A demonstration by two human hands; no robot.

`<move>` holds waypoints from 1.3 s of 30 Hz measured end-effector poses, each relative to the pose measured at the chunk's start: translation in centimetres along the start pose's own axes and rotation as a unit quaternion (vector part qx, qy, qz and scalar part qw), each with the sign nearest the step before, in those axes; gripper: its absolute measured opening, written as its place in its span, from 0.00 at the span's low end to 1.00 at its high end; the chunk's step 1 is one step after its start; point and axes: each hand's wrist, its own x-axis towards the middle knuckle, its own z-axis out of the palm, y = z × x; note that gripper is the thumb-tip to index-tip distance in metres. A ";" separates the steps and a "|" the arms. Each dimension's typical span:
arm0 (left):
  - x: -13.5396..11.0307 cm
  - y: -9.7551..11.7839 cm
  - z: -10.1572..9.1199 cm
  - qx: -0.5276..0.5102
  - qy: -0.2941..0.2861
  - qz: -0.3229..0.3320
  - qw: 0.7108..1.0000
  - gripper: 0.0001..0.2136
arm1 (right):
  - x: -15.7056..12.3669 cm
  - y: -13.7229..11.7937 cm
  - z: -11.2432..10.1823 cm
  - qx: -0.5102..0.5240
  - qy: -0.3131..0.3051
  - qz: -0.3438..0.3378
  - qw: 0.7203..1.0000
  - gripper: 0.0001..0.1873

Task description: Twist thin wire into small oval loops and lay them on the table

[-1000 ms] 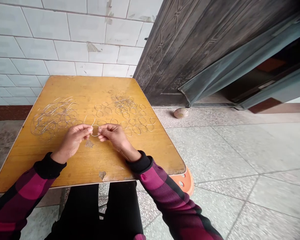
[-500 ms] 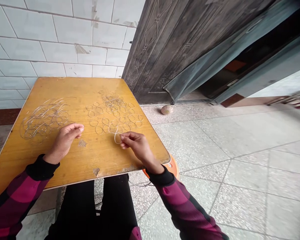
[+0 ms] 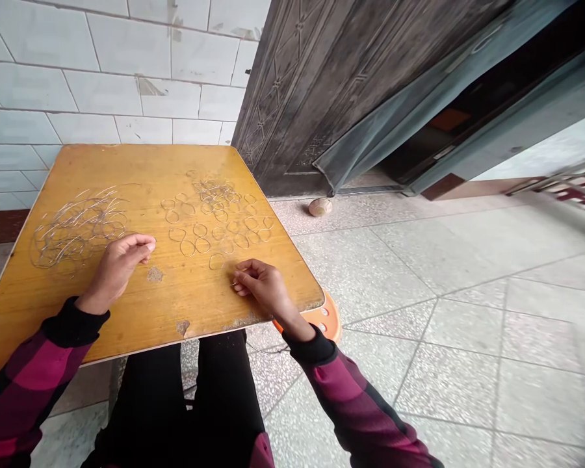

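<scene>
- Left hand [image 3: 117, 265]: positioned above the left half of the table [image 3: 136, 318]; thumb and index fingertip together. No wire is visible between them.
- Right hand [image 3: 262, 285]: positioned at the near right of the table; fingertips drawn together. A short bit of wire shows at the fingertips; whether they are clamped on it cannot be told.
- Wire loop [image 3: 216, 262]: on the table, just beside the right fingertips, on their far left side.
- Joined loops [image 3: 201, 231]: spread across the right half of the table, farther than the right hand.
- Small heap [image 3: 217, 194]: tangled loops, far right.
- Wire pile [image 3: 73, 231]: loose strands and loops, left side, near the left hand.
- Stool [image 3: 333, 318]: orange, partly under the table's near right corner.
</scene>
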 end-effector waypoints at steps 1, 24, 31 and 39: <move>0.0 0.0 0.0 0.001 0.001 0.002 1.000 0.08 | -0.1 0.1 0.0 0.003 0.009 -0.004 1.000 0.21; -1.1 2.0 0.9 0.120 -0.018 0.043 0.992 0.07 | -2.3 2.2 0.3 -0.589 -0.056 -0.354 0.724 0.34; 0.0 2.0 -1.0 0.101 0.033 0.089 0.990 0.06 | -1.9 2.5 0.0 -0.570 -0.056 -0.379 0.727 0.37; 1.1 3.8 -7.6 0.236 0.182 0.147 0.943 0.06 | -2.3 3.1 -0.9 -0.430 0.025 -0.423 0.797 0.28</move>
